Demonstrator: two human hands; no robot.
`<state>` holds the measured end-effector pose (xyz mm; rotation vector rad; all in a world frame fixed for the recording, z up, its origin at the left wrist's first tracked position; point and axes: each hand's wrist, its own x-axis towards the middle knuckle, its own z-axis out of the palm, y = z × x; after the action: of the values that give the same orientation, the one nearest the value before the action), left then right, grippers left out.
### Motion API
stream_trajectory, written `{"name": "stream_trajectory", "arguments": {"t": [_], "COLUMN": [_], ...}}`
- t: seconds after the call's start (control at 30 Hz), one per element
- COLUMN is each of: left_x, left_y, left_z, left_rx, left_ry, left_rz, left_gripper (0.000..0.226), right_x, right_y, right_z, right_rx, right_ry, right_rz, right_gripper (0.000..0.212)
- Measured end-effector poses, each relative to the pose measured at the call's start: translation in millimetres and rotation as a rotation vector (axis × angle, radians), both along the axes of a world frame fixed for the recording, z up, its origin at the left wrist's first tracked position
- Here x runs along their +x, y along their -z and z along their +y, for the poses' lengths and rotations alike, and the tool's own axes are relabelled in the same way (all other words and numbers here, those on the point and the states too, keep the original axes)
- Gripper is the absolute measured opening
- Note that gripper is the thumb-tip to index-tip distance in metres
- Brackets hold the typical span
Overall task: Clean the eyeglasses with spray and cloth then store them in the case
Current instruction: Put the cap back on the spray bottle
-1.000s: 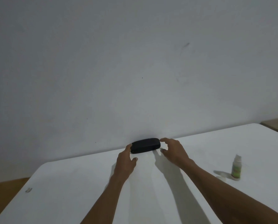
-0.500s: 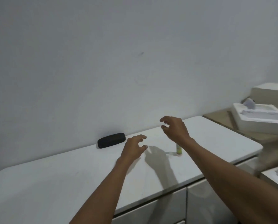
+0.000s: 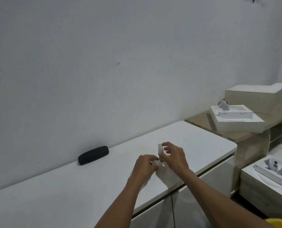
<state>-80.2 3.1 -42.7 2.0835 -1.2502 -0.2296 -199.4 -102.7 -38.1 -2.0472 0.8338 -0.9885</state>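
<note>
I see the glossy white desk vs a plain grey-white wall, closed black oblong glasses case at the back. Both hands, left hand & right hand, have fingers curled round the small green-labelled spray bottle. White foam boxes stacked to the right.

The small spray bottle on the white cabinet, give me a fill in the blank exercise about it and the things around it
1. The small spray bottle stands between the left hand and the ____ hand.
2. The black oblong glasses case lies shut against the ____.
3. Bottle and case both rest on the ____ cabinet top.

Missing words: right; wall; white
</note>
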Motion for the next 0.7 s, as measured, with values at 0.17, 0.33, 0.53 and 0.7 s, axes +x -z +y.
{"name": "stream_trajectory", "arguments": {"t": [0.17, 0.33, 0.53, 0.7], "left_x": [5.6, 18.4, 20.8, 12.9], "left_y": [2.9, -13.7, -44.5, -47.3], "left_z": [-4.7, -12.2, -25.5, -35.1], "left_rx": [-0.090, -0.360, -0.515, -0.493], "left_ry": [-0.048, -0.171, -0.120, -0.044], "left_rz": [0.070, 0.207, 0.292, 0.282], "left_gripper": [0.033, 0.018, 0.022, 0.023], "right_x": [5.3, 8.4, 9.6, 10.8], "right_y": [6.3, 13.4, 20.0, 23.4], "right_z": [1.2, -3.1, -4.9, -10.0], "right_rx": [0.010, 0.082, 0.123, 0.132], "right_ry": [-0.018, -0.036, -0.053, -0.077], "right_rz": [-0.071, -0.136, -0.182, -0.170], "right_gripper": [0.024, 0.023, 0.010, 0.017]}}
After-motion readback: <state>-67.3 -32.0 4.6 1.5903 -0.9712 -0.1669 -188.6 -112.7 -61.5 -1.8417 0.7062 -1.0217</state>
